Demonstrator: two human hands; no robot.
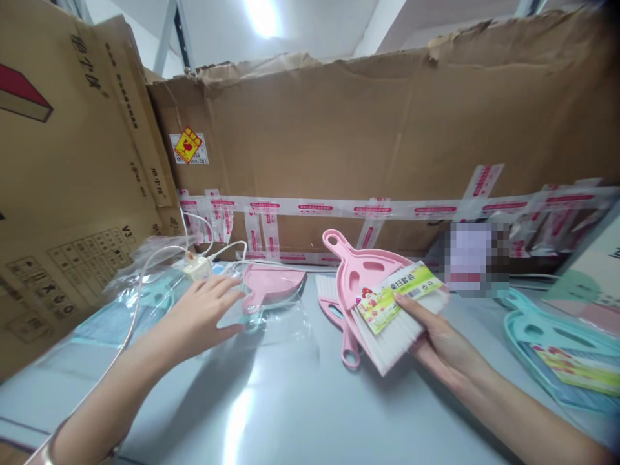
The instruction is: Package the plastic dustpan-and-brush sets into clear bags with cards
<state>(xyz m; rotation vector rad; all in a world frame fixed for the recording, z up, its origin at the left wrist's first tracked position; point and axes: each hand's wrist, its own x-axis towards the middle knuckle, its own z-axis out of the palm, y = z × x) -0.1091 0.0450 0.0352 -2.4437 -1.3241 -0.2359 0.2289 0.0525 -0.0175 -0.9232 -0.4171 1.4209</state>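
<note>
My right hand grips a pink dustpan together with a white-bristled brush, thumb pressed on a printed card that lies across them. Behind this set, a pink brush handle and more white bristles show; whether that brush rests on the table cannot be made out. My left hand is open and holds nothing, its fingers spread beside another pink dustpan. Clear plastic film lies around that dustpan.
A turquoise dustpan set with a card lies at right, and a bagged turquoise one at left. A white cable runs from a plug adapter. Large cardboard boxes stand along the back and left of the grey table.
</note>
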